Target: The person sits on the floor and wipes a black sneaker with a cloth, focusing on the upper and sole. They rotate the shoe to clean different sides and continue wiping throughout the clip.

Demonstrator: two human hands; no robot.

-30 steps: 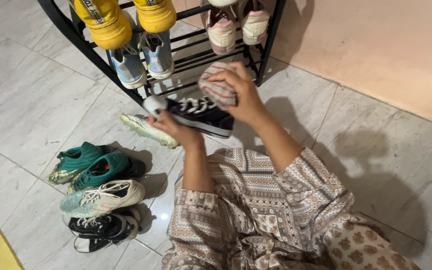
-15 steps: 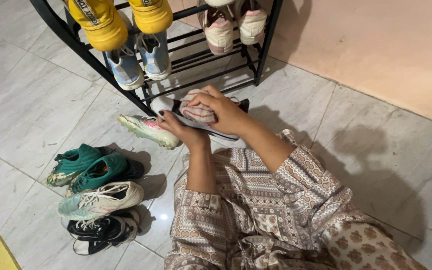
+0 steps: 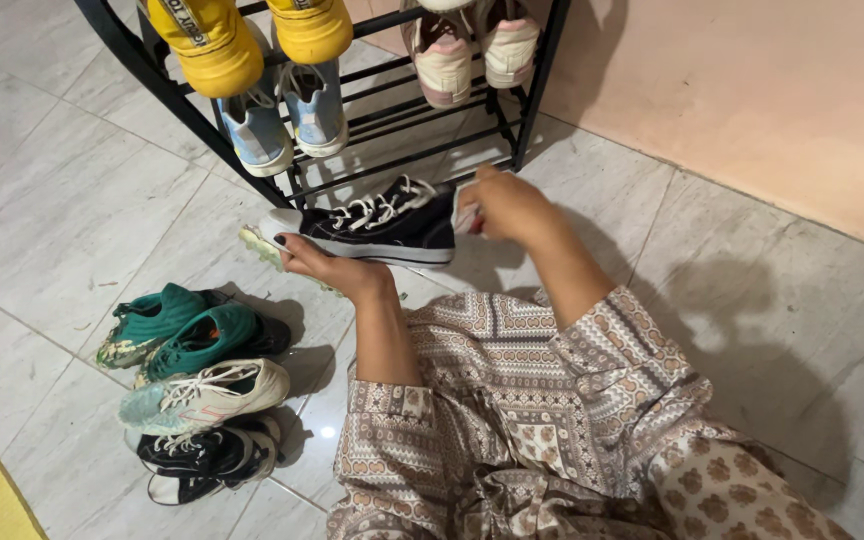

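A black sneaker (image 3: 377,226) is steadied underneath by the left hand (image 3: 327,266), fingers curled, while a cloth (image 3: 466,212) is pinched at its heel by the right hand (image 3: 510,205).

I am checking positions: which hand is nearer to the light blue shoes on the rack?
Left. The left hand grips the toe end of the dark sneaker, below the light blue shoes. The right hand is at the sneaker's heel, farther right.

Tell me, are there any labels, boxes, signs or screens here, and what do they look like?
No boxes, signs or screens in view.
Strap label: on the left yellow shoe at the top of the black rack, a grey band with dark lettering.
Elsewhere, the left hand and right hand hold a dark sneaker; no label shows on it.
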